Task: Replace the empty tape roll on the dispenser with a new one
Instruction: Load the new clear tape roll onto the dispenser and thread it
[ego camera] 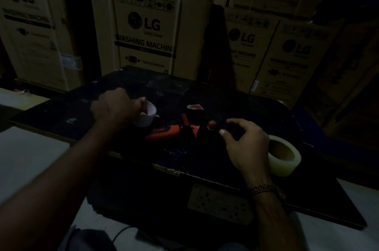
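The scene is dim. A red and black tape dispenser (180, 125) lies on its side in the middle of a dark board (205, 158), its red handle pointing left. My left hand (114, 107) is closed around a pale empty tape core (147, 114) just left of the dispenser. My right hand (244, 144) hovers to the right of the dispenser with its fingers spread and nothing in them. A full roll of whitish tape (285, 156) lies flat on the board beside my right hand.
The dark board rests on a pale surface (30, 158). Tall cardboard washing machine boxes (147, 31) stand close behind the board, across the whole back. A perforated cardboard patch (219, 203) sits at the board's near edge.
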{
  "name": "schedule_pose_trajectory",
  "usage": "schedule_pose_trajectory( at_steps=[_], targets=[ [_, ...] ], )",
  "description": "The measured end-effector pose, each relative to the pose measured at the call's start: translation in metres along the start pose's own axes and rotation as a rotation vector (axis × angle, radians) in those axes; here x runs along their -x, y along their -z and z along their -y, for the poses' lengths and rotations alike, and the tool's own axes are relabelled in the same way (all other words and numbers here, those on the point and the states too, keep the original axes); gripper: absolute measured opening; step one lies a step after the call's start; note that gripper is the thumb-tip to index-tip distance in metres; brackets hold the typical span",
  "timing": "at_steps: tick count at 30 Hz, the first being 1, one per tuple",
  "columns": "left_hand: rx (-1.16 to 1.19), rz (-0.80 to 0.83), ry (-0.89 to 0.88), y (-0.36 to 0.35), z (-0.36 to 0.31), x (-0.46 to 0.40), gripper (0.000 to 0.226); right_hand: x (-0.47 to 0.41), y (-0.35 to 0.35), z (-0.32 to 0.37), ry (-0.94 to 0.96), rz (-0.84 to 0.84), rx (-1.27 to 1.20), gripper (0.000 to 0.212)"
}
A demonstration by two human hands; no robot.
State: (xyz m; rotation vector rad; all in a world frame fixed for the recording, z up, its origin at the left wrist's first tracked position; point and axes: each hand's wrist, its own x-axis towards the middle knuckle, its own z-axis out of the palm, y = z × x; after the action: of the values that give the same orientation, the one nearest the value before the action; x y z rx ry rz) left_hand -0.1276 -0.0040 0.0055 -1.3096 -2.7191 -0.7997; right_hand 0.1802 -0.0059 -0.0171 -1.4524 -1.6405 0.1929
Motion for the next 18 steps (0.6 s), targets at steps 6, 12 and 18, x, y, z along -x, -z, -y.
schedule_pose_trajectory(
  at_steps=[6, 12, 18],
  targets=[
    [-0.157, -0.239, -0.23, 0.003, -0.051, 0.044, 0.057, 0.01, 0.027, -0.032, -0.099, -0.091, 0.139, 0.037],
    [-0.128, -0.002, -0.166, -0.015, -0.046, 0.038, 0.049, 0.017, 0.052, -0.062, -0.102, -0.083, 0.136, 0.03],
    [0.135, 0.125, -0.047, -0.021, -0.014, 0.01, 0.053, 0.013, 0.057, -0.075, -0.082, -0.051, 0.126, 0.03]
  ],
)
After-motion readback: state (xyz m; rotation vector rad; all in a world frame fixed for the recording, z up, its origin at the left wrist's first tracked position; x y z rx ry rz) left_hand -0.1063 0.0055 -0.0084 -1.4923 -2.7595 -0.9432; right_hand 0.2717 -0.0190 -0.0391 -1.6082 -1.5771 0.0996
